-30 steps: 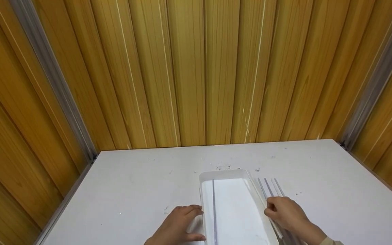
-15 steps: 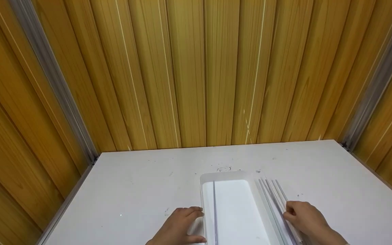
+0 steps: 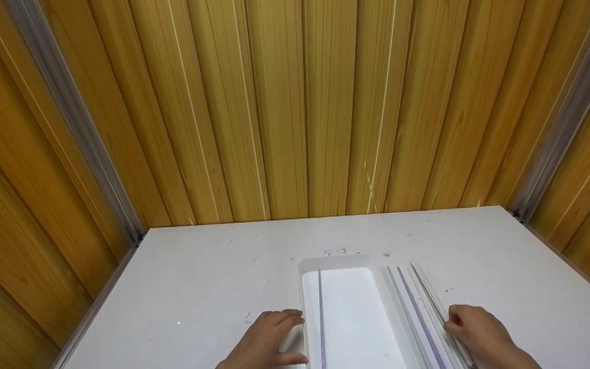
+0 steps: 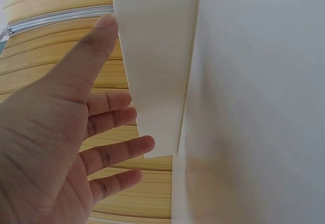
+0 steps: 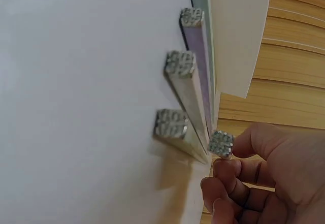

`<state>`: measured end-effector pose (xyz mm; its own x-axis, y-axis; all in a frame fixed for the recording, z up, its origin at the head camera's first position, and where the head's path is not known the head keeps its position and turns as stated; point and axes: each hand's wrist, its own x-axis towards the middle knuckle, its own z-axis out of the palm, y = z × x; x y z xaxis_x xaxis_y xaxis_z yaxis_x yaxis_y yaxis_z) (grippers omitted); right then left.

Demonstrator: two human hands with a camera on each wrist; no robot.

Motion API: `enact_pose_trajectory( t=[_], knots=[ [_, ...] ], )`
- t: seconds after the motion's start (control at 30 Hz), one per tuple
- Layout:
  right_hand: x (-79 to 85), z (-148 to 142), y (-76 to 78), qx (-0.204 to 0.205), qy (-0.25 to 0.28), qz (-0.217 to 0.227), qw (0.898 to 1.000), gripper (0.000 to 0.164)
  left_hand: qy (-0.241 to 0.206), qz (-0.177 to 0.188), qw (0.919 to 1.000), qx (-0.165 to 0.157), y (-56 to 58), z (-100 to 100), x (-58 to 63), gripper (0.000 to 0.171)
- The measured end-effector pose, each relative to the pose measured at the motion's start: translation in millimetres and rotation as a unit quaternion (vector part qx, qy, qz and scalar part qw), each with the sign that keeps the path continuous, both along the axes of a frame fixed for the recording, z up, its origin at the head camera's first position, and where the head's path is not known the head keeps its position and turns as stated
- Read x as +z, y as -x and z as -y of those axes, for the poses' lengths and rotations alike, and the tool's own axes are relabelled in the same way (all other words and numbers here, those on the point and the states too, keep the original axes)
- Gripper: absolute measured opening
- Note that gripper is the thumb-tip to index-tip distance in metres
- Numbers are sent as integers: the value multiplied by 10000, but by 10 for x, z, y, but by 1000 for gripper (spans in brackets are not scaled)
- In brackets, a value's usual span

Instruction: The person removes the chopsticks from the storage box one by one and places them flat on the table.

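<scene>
My right hand (image 3: 482,330) pinches a square rod (image 5: 221,144) between thumb and fingers, its speckled, glittery end facing the right wrist camera. In the head view the rod runs forward from the hand over the table. My left hand (image 3: 269,338) stays at the left side of a long white tray (image 3: 333,262), thumb and fingers spread, fingertips right at the tray's wall (image 4: 155,71). Inside the tray, along its left side, lies one thin purplish rod (image 3: 321,318). Between the tray and the right hand lie several similar rods, among them a purple rod (image 5: 198,46) and a pale rod (image 5: 188,87).
The white table (image 3: 213,277) bears small dark marks near the tray's far end. Wood-patterned panels (image 3: 285,113) close off the back and sides, with grey metal posts (image 3: 90,128) in the corners.
My right hand has moved to the right, away from the tray's right wall, so more of the rods beside the tray show. The left hand has stayed in place.
</scene>
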<state>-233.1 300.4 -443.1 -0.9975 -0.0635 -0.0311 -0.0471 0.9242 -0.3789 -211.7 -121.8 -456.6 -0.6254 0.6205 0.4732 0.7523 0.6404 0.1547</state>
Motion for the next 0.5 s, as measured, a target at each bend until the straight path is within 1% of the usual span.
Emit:
enact_pose_trajectory(
  t=[0.07, 0.17, 0.3, 0.37, 0.5],
  knots=[
    [-18, -28, -4, -54, 22, 31, 10000, 18, 10, 71, 10000, 28, -6, 1, 3, 56],
    [-33, -77, -12, -17, -9, 46, 10000, 17, 13, 195, 9998, 62, -15, 2, 18, 56],
    [-41, -136, -15, -31, -71, 137, 9999, 16, 76, 269, 9995, 122, -22, 3, 29, 57],
    [-45, -161, -16, -89, -89, 200, 9997, 16, 125, 232, 9996, 130, -19, 1, 30, 58],
    [-63, -208, -29, -85, -119, 177, 9997, 17, 188, 88, 9998, 64, -17, -9, 30, 57]
  ],
)
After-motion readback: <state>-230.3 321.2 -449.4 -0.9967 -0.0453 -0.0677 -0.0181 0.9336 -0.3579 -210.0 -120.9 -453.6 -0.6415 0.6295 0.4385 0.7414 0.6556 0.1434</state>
